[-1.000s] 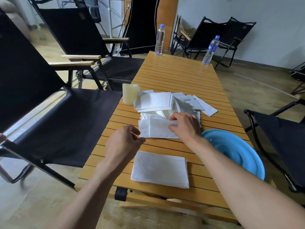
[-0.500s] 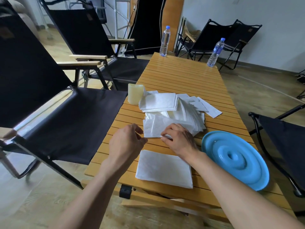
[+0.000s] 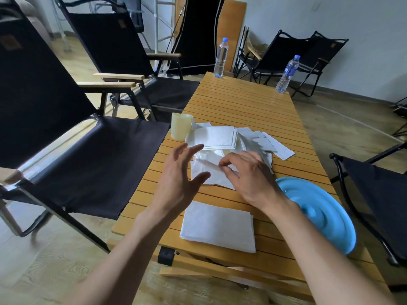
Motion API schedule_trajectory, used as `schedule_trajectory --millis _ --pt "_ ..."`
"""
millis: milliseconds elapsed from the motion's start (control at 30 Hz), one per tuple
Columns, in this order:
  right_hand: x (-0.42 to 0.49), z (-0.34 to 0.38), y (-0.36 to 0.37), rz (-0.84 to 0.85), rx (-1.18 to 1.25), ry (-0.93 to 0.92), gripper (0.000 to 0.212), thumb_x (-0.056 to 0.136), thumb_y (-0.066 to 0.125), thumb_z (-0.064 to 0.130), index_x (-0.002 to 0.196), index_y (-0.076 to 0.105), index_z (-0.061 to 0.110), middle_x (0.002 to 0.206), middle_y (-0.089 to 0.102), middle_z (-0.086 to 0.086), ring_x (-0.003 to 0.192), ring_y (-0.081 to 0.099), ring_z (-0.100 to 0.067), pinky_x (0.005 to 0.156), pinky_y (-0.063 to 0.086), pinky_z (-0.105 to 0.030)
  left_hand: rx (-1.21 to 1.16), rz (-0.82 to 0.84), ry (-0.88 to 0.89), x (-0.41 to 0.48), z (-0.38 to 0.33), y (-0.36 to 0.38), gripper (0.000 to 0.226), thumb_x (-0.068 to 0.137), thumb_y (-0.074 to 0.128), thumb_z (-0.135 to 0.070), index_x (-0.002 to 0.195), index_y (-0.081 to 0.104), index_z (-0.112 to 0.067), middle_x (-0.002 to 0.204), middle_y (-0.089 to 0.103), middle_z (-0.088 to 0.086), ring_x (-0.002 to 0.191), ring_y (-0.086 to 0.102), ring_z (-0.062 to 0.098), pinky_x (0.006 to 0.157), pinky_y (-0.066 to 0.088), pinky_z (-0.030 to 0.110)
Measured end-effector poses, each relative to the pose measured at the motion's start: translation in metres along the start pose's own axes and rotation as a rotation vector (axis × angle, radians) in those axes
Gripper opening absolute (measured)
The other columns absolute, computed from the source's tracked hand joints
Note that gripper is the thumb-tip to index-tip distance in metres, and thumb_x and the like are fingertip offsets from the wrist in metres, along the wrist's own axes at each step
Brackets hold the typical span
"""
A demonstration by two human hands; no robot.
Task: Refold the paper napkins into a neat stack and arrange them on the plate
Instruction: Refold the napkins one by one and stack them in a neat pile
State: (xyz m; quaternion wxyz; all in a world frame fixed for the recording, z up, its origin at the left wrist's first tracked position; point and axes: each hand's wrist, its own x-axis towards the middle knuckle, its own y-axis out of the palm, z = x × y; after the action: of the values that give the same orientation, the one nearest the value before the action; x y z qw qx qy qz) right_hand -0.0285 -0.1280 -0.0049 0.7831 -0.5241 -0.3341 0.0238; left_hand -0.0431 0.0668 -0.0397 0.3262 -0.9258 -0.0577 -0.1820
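The left hand hovers, its grip wide and fingers spread, just beside the loose napkin on the counter. The right hand pinches the napkin's raised fold. The left edge probably needs pinning flat before creasing squarely. The plate lies near the right wrist.

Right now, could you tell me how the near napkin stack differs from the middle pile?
The near stack lies flat, squared and untouched; the middle pile is rumpled, splayed and pinched by the right hand. The near stack sits at the table edge, the middle pile farther in. Both are white paper, off the blue plate.
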Motion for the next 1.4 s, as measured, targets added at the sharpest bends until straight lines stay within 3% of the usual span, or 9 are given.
schedule_trajectory --millis 167,267,367,500,567,667,800,1000,1400 --pt "-0.005 0.015 -0.015 -0.03 0.1 -0.008 0.005 0.095 0.066 0.016 0.098 0.07 0.015 0.093 0.071 0.006 0.092 0.058 -0.012 0.086 0.041 -0.028 -0.067 -0.01 -0.044 -0.001 -0.01 -0.002 0.042 0.092 0.069 -0.031 0.133 0.06 -0.03 0.148 0.047 0.0 0.136 0.043 0.019 0.105 0.047 0.039" --pt "-0.012 0.018 -0.014 -0.002 0.293 0.085 0.008 0.096 0.065 0.02 0.102 0.068 0.017 0.096 0.071 0.009 0.095 0.064 -0.011 0.085 0.051 -0.031 -0.132 -0.008 -0.126 0.0 -0.011 -0.006 0.016 0.092 0.069 -0.031 0.106 0.072 -0.023 0.108 0.071 -0.008 0.099 0.063 0.008 0.08 0.052 0.025" --pt "-0.02 0.014 -0.012 0.05 0.488 0.331 0.025 0.086 0.076 0.036 0.108 0.063 0.035 0.098 0.069 0.019 0.101 0.062 0.006 0.083 0.05 -0.015 -0.405 0.083 -0.289 0.0 -0.014 -0.013 0.01 0.091 0.071 -0.036 0.086 0.071 -0.027 0.077 0.073 -0.001 0.063 0.06 0.003 0.056 0.047 0.016" --pt "-0.025 -0.007 -0.014 0.1 0.677 0.636 0.027 0.077 0.085 0.029 0.1 0.07 0.028 0.093 0.075 0.009 0.087 0.071 -0.006 0.07 0.057 -0.022 -0.571 0.167 -0.45 0.0 -0.013 -0.017 0.009 0.088 0.074 -0.039 0.085 0.071 -0.03 0.087 0.077 -0.005 0.088 0.072 0.02 0.072 0.06 0.026" --pt "-0.027 -0.016 -0.017 0.105 0.857 0.747 0.023 0.08 0.083 0.02 0.101 0.072 0.02 0.094 0.078 0.002 0.088 0.074 -0.019 0.068 0.056 -0.027 -0.597 0.184 -0.486 0.0 -0.013 -0.02 0.01 0.086 0.076 -0.039 0.085 0.073 -0.029 0.083 0.077 -0.01 0.088 0.072 0.018 0.068 0.061 0.02" --pt "-0.031 -0.023 -0.021 0.206 1.008 0.809 0.029 0.079 0.082 0.012 0.105 0.071 0.013 0.097 0.078 -0.004 0.087 0.076 -0.019 0.066 0.057 -0.023 -0.6 0.172 -0.461 -0.002 -0.016 -0.021 0.015 0.082 0.078 -0.039 0.09 0.076 -0.026 0.08 0.076 -0.015 0.075 0.072 0.006 0.058 0.056 0.013" --pt "-0.033 -0.028 -0.024 0.339 0.986 0.903 0.034 0.075 0.085 0.012 0.107 0.071 0.012 0.097 0.079 -0.007 0.082 0.076 -0.018 0.062 0.057 -0.025 -0.485 0.157 -0.485 -0.001 -0.015 -0.022 0.007 0.085 0.078 -0.026 0.081 0.078 -0.02 0.068 0.074 -0.011 0.057 0.065 0.001 0.051 0.051 0.02" --pt "-0.046 -0.032 -0.029 0.646 0.712 0.989 0.036 0.078 0.084 0.007 0.11 0.068 0.006 0.091 0.078 -0.007 0.066 0.072 -0.012 0.052 0.053 -0.023 -0.179 0.463 -0.652 -0.008 0.001 -0.023 0.007 0.085 0.079 -0.022 0.08 0.075 -0.022 0.07 0.075 -0.006 0.067 0.068 0.006 0.046 0.047 0.016" --pt "-0.05 -0.025 -0.012 0.783 0.311 0.945 0.041 0.068 0.092 0.019 0.089 0.057 0.013 0.061 0.074 -0.002 0.047 0.065 -0.007 0.04 0.043 -0.019 0.252 0.312 -0.508 -0.017 0.008 0.003 0.032 0.069 0.089 -0.039 0.08 0.064 -0.021 0.076 0.064 -0.004 0.067 0.064 0.014 0.054 0.053 0.026"
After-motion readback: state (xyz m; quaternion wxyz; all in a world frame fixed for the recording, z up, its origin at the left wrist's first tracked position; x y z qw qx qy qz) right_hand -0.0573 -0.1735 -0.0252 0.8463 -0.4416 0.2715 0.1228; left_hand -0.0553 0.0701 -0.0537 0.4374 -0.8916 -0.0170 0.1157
